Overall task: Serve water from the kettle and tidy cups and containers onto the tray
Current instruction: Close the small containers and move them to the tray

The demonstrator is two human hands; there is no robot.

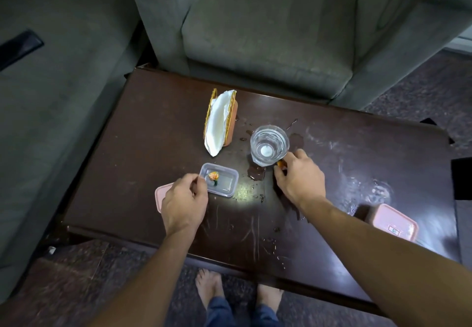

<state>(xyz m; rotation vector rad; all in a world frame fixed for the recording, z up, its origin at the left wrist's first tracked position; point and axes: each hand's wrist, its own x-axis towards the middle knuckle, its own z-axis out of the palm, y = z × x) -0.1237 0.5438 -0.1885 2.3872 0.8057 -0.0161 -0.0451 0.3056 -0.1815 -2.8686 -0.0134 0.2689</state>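
A clear glass of water (pixel 269 145) stands mid-table. My right hand (pixel 298 177) sits just in front of it, fingers curled around a small orange item (pixel 281 164) on the table. A clear plastic container (pixel 219 182) holds an orange wrapped sweet (pixel 213 175). My left hand (pixel 185 202) pinches the container's near left corner. A pink lid (pixel 160 194) lies partly hidden under that hand. No kettle or tray is in view.
A napkin holder (pixel 221 119) with white napkins stands behind the container. Water is spilled on the dark wooden table (pixel 153 127) around the glass. A pink-lidded container (pixel 394 222) sits at the right front. A grey sofa is behind the table.
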